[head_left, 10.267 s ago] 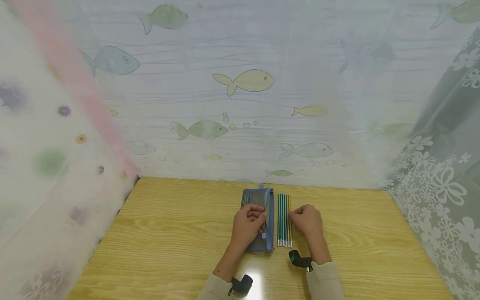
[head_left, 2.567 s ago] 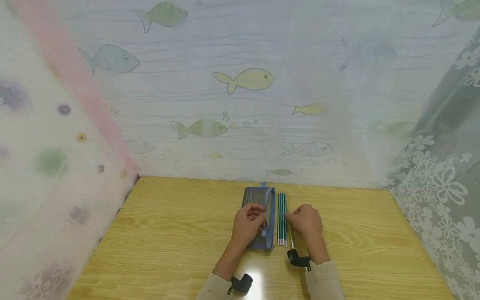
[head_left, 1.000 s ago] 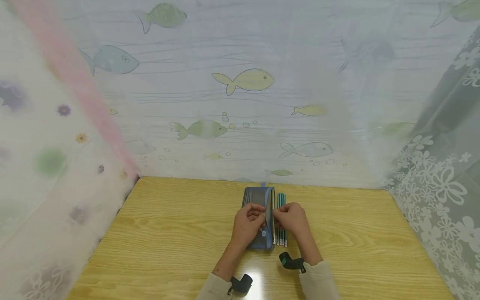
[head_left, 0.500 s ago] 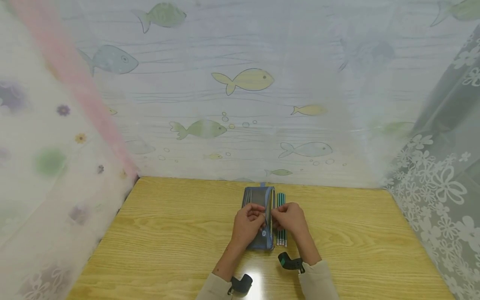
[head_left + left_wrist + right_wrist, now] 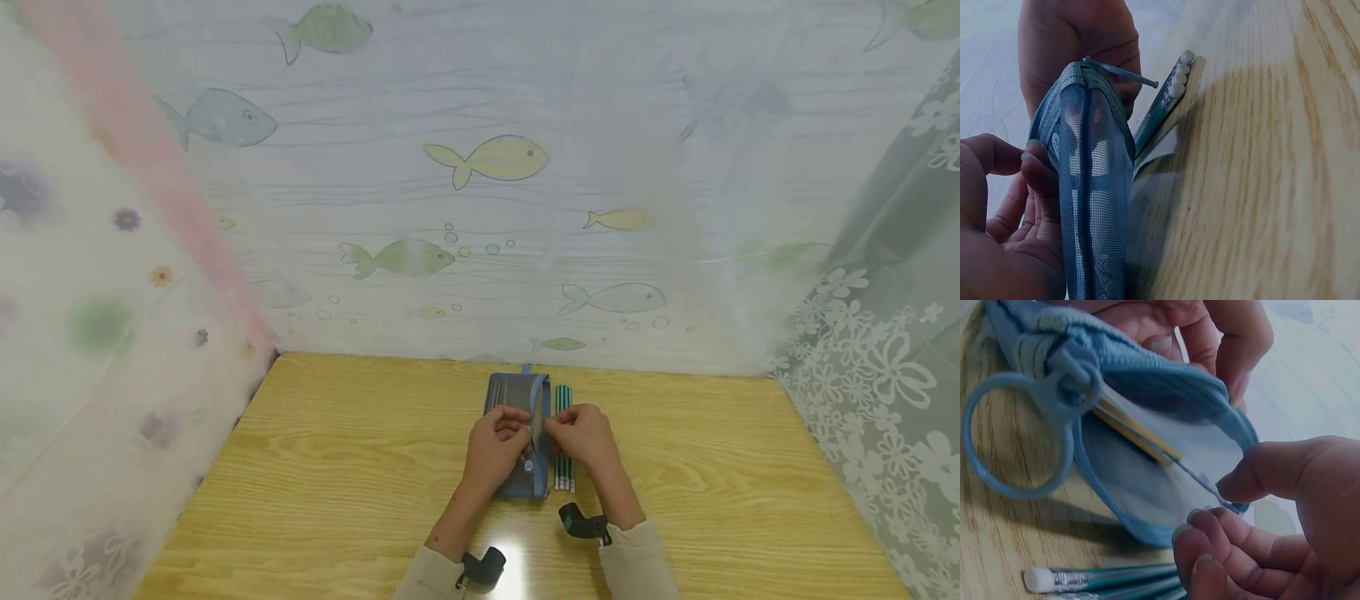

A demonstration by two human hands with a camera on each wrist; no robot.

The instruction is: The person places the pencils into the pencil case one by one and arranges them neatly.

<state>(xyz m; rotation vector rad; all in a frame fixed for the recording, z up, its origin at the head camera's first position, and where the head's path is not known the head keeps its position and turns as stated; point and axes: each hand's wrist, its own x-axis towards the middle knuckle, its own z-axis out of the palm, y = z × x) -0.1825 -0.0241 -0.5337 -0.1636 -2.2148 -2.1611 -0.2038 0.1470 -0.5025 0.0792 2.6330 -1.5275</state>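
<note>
A blue mesh zip pencil pouch point(image 5: 517, 392) stands on the table, its zipped mouth spread wide in the right wrist view. At its near left rim my left hand point(image 5: 493, 450) pinches the edge between thumb and fingers. My right hand point(image 5: 587, 435) is at the opposite rim, thumb point(image 5: 1254, 472) and fingers slightly apart, with no pencil between them. Inside the pouch, yellow pencils point(image 5: 1141, 439) show through the opening. Several green pencils point(image 5: 564, 479) with white erasers lie side by side right of the pouch, partly under my right hand.
A large ring pull point(image 5: 1019, 434) hangs from the pouch's zip. The wooden table point(image 5: 360, 450) ends at a fish-printed curtain point(image 5: 487, 275) behind. A black wrist camera point(image 5: 483, 568) sits on the left wrist and another point(image 5: 581, 522) on the right.
My right hand has carried a yellow pencil leftward from beside the green ones into the pouch and let it go. The left hand has kept its hold on the rim.
</note>
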